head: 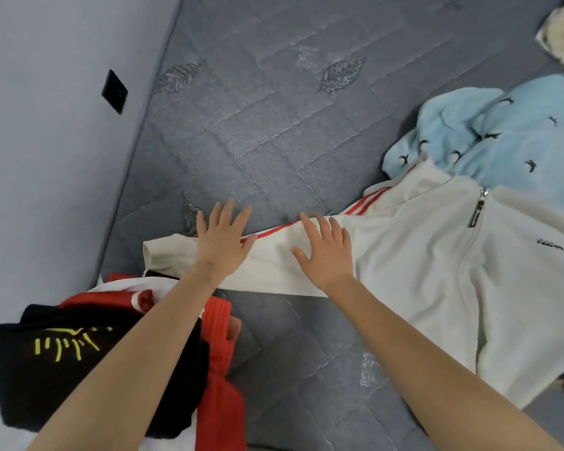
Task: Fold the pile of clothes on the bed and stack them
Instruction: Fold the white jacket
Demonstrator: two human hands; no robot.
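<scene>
White sleeve (275, 255) edge along bare mattress (274, 125)

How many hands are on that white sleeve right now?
2. The left hand lies flat near the cuff of the white jacket sleeve; the right hand lies flat farther along, toward the shoulder. Neither is hidden.

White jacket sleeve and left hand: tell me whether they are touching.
Touching. The head view shows the left hand lying flat, fingers spread, on the white jacket sleeve, palm against the cloth.
</scene>
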